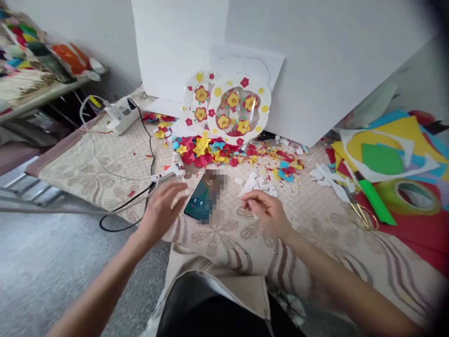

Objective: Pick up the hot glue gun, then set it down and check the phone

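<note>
I am sitting at the patterned cloth (pixel 315 243) that is covering the low surface, and my two hands are resting over its near edge. Large white boards (pixel 315 61) are leaning at the far edge, and the flower decoration (pixel 231 110) is standing against them, with a heap of paper flowers and scraps (pixel 210 152) lying in front of it. At the right edge coloured paper sheets (pixel 393 145), a tape roll (pixel 414 196) and scissors (pixel 363 213) are lying.

The phone (pixel 200 199) is lying flat on the cloth near the near edge, between my hands. My left hand (pixel 163 210) is hovering just beside its left side, the fingers loose and spread, not grasping anything; it is blurred, so I cannot tell whether the fingertips are touching the phone. My right hand (pixel 268 210) is lying apart from the phone on its right side, the fingers curled together near small white paper bits (pixel 257 185); whether it is pinching one I cannot tell.

Part of the phone screen is blurred out. The glue gun (pixel 170 173) is lying just beyond my left hand, partly hidden by it.
</note>
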Demonstrator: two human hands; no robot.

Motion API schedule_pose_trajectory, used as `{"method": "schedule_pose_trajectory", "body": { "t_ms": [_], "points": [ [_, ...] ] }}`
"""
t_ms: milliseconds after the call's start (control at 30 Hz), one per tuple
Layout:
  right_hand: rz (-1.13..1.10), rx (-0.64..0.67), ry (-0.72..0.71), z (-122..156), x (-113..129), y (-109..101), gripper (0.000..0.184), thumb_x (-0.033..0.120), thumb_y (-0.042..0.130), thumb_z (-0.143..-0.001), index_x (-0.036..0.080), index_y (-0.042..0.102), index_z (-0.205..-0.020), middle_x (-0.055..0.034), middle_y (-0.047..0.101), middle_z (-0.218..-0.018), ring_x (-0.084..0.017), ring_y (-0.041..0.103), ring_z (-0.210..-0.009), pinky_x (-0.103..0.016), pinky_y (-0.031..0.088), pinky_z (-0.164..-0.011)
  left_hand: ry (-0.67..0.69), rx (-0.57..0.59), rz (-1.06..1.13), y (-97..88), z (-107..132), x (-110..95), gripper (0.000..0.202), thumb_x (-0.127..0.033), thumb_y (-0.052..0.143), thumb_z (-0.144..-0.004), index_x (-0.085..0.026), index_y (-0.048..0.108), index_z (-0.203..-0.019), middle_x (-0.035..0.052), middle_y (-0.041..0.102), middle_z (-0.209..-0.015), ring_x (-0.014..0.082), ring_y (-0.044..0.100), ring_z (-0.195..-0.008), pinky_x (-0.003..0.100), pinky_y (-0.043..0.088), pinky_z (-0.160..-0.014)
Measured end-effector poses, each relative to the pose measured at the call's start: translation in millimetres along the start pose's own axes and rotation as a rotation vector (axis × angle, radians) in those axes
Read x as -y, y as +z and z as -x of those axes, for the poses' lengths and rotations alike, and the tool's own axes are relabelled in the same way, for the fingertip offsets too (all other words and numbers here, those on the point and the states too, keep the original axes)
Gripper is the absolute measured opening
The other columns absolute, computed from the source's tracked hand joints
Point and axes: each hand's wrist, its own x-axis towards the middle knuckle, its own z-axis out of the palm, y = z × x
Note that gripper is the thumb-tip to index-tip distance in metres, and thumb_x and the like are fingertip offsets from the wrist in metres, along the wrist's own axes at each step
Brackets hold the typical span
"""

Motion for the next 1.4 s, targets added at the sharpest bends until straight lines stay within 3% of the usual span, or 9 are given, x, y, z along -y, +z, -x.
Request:
{"method": "schedule_pose_trajectory", "body": {
  "t_ms": [100,200,333,567,667,867,1067,1267,1400],
  "points": [
    [0.172,0.033,-0.189,1,-9,16,0.02,0.017,0.047,-0.091,0.02,0.063,-0.105,-0.0055,0.068,-0.092,-0.017,0.064,-0.088,-0.035,0.054,-0.08,-0.039,-0.064,-0.24,-7.5,-13,44,0.029,-0.026,0.053,-0.092,-0.019,0.057,-0.119,0.0141,0.063,-0.124,0.0299,0.056,-0.118,0.048,0.044,-0.102],
    [0.294,0.19,-0.345,1,-13,33,0.037,0.011,0.043,-0.089,0.021,0.056,-0.122,-0.0089,0.066,-0.11,-0.022,0.057,-0.116,-0.046,0.05,-0.098,-0.122,-0.03,-0.334,-6.4,-22,70,0.035,-0.029,0.058,-0.088,-0.02,0.054,-0.122,0.0145,0.059,-0.128,0.0328,0.052,-0.12,0.049,0.043,-0.101],
    [0.415,0.371,-0.41,-3,-14,49,0.051,0.006,0.038,-0.089,0.018,0.042,-0.139,-0.0128,0.06,-0.13,-0.023,0.038,-0.14,-0.05,0.043,-0.108,-0.192,0.049,-0.335,-5.5,-28,82,0.039,-0.031,0.065,-0.083,-0.021,0.054,-0.119,0.0135,0.061,-0.118,0.0336,0.052,-0.115,0.048,0.044,-0.097],
    [0.526,0.545,-0.448,-14,-18,71,0.06,0.002,0.039,-0.088,0.016,0.036,-0.145,-0.012,0.06,-0.134,-0.023,0.02,-0.149,-0.056,0.032,-0.115,-0.183,0.066,-0.311,-0.4,-33,91,0.04,-0.033,0.068,-0.079,-0.023,0.056,-0.115,0.0121,0.059,-0.11,0.0321,0.051,-0.108,0.047,0.044,-0.094],
    [0.519,0.512,-0.452,-9,-18,66,0.057,0.001,0.037,-0.088,0.015,0.04,-0.143,-0.0123,0.063,-0.13,-0.024,0.025,-0.148,-0.055,0.036,-0.113,-0.2,0.063,-0.318,0.3,-34,93,0.042,-0.034,0.068,-0.078,-0.022,0.055,-0.116,0.013,0.059,-0.11,0.0324,0.052,-0.107,0.046,0.045,-0.092],
    [0.383,0.29,-0.353,22,-15,35,0.049,0.006,0.04,-0.089,0.02,0.049,-0.135,-0.0111,0.068,-0.115,-0.024,0.052,-0.128,-0.049,0.05,-0.101,-0.255,0.088,-0.303,0.9,-39,105,0.043,-0.037,0.07,-0.077,-0.021,0.054,-0.114,0.0106,0.065,-0.098,0.0303,0.056,-0.097,0.044,0.046,-0.086],
    [0.379,0.168,-0.272,33,-18,25,0.045,0.006,0.041,-0.089,0.023,0.055,-0.128,-0.0084,0.068,-0.113,-0.024,0.057,-0.119,-0.048,0.053,-0.097,-0.259,0.116,-0.214,-7.3,-40,114,0.039,-0.032,0.065,-0.076,-0.023,0.055,-0.113,0.0069,0.066,-0.091,0.0263,0.059,-0.092,0.039,0.047,-0.084],
    [0.362,0.178,-0.268,30,-16,28,0.044,0.006,0.04,-0.09,0.023,0.054,-0.128,-0.0087,0.067,-0.113,-0.024,0.055,-0.121,-0.048,0.052,-0.099,-0.335,0.088,-0.04,-29.8,-26,111,0.048,-0.041,0.054,-0.081,-0.021,0.05,-0.125,0.0051,0.067,-0.098,0.0151,0.058,-0.07,0.028,0.047,-0.068],
    [0.361,0.238,-0.289,21,-14,38,0.047,0.005,0.039,-0.09,0.022,0.05,-0.132,-0.0097,0.066,-0.114,-0.024,0.052,-0.124,-0.051,0.05,-0.1,-0.325,0.096,0.051,-29.1,-19,120,0.053,-0.044,0.053,-0.081,-0.018,0.048,-0.127,0.0071,0.065,-0.101,0.0163,0.06,-0.078,0.026,0.046,-0.066]
  ]
}}
